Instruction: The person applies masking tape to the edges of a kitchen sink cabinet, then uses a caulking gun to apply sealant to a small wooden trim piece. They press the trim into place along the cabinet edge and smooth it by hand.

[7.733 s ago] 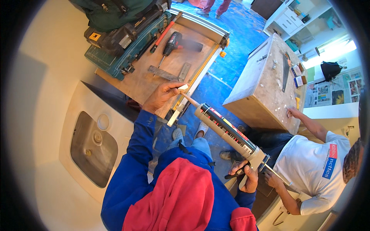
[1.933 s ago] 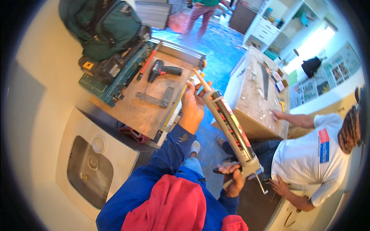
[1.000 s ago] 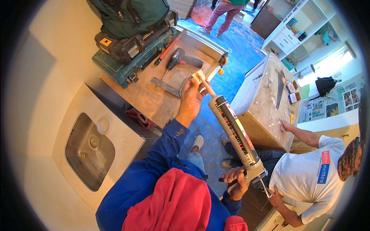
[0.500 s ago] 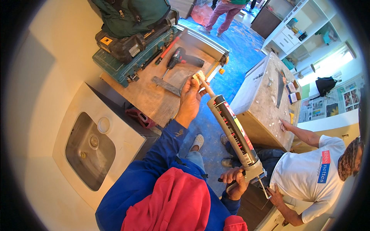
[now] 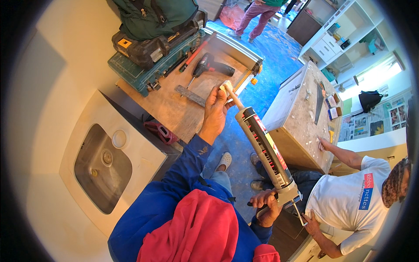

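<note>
Head view: compared with 0.5 s ago, little has shifted. Left hand [image 5: 214, 114] fingers remain pinched on the nozzle tip of the caulking gun [image 5: 265, 153], above the bench [image 5: 174, 109]. Right hand [image 5: 266, 205] stays wrapped around its handle. Nozzle work appears ongoing.

The caulking gun [image 5: 264, 150] slants between both hands: its nozzle tip lies inside the left hand's [image 5: 214, 112] fingers [image 5: 218, 94], its handle in the right hand's [image 5: 265, 206] fingers (low, nearest the body). Beyond the left fingertips, on the workbench [image 5: 174, 109], lie a drill [image 5: 209, 67] and a ruler [image 5: 190, 96]; left of them sits the sink [image 5: 102, 168].
</note>
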Demonstrator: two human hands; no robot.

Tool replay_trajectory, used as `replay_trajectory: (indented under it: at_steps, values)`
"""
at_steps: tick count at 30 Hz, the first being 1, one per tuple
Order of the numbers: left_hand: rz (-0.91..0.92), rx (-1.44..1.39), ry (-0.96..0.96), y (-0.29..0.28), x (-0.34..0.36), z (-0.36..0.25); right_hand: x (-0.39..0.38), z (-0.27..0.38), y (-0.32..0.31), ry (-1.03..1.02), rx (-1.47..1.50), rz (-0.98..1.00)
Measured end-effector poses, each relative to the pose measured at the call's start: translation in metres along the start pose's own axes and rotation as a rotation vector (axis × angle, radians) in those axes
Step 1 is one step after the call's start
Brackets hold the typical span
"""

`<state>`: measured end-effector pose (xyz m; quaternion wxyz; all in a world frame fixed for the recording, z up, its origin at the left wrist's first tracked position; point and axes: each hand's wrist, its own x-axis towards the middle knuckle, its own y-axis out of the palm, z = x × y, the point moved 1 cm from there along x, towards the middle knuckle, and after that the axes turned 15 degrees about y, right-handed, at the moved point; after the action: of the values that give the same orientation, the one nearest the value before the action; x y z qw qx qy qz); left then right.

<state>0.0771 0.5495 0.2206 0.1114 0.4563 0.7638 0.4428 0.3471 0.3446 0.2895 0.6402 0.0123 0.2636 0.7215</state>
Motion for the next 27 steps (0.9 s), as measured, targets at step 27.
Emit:
replay_trajectory:
  at_steps: [27]
  values:
    - [-0.04,-0.07,-0.106,-0.0083,0.0002,-0.0046,-0.0039,0.001,-0.0045,0.031,0.054,-0.01]
